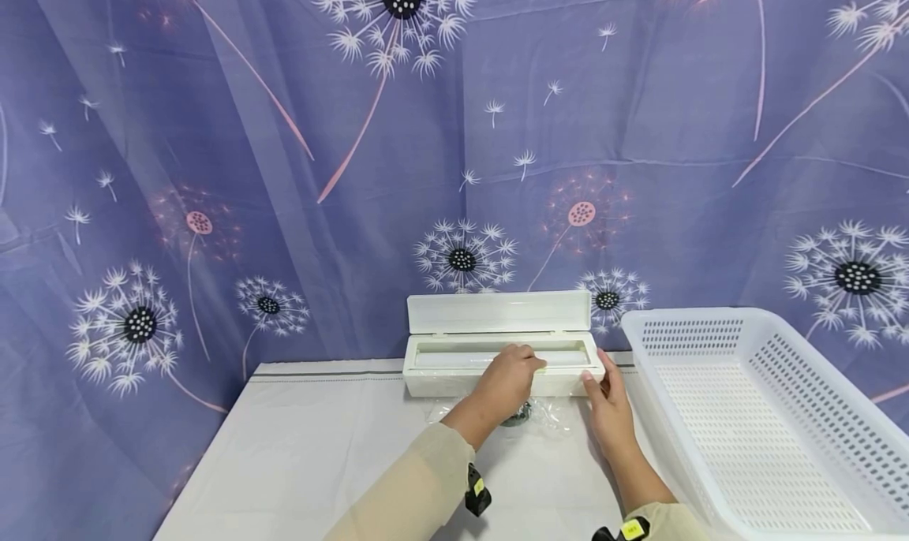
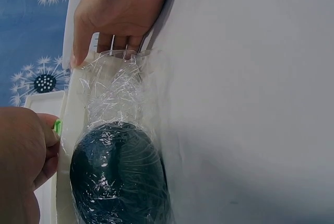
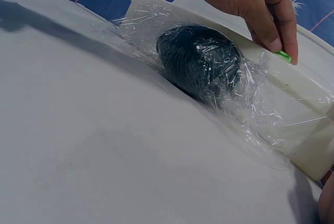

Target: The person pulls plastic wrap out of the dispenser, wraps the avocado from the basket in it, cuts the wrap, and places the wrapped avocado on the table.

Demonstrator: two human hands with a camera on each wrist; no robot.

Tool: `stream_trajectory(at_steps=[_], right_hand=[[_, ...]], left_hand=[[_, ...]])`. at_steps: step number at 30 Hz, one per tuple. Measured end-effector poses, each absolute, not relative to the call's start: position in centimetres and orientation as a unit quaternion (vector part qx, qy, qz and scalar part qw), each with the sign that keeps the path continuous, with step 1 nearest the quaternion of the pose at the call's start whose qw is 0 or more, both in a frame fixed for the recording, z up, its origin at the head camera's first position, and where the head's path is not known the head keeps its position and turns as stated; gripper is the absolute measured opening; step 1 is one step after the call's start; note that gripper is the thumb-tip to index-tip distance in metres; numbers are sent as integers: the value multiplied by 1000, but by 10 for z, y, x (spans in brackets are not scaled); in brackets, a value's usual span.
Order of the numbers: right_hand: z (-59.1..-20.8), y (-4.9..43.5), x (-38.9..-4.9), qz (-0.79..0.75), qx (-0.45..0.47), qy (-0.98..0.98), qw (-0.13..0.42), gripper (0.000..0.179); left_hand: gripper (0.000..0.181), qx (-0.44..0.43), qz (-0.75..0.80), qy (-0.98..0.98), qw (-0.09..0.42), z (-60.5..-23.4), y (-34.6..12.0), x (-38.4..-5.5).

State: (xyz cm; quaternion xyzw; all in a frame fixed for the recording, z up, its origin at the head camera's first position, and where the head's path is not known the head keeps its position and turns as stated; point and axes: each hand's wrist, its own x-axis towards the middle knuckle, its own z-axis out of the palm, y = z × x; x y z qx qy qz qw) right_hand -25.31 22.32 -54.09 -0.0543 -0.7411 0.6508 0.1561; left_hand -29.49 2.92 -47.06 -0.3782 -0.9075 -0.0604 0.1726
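A long white cling film dispenser box [image 1: 454, 385] stands at the back of the table with its lid [image 1: 497, 314] raised. Inside it lies a white roll of film [image 1: 447, 360]. My left hand [image 1: 506, 379] reaches over the front wall and pinches a small bright green slider [image 3: 283, 56] on the box's edge. At the right end my right hand [image 1: 611, 415] grips the box, thumb on the front corner. Against the front of the box rests a dark green, rounded thing [image 2: 120, 174] under crinkled clear film [image 3: 255, 104]; my left arm partly hides it in the head view.
To the right stands a large white perforated plastic basket [image 1: 710, 478], close beside my right arm. A white cloth [image 1: 298, 446] covers the table. Behind the box hangs a blue-purple curtain [image 1: 398, 233] with dandelion prints.
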Motion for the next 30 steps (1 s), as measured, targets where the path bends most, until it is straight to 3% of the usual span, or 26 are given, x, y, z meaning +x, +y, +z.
stream_trajectory(at_steps=[30], right_hand=[[-543,222,-255,657,-60,-734,162,62]], left_hand=[[36,-374,-26,-906,195,-470,24,-294]])
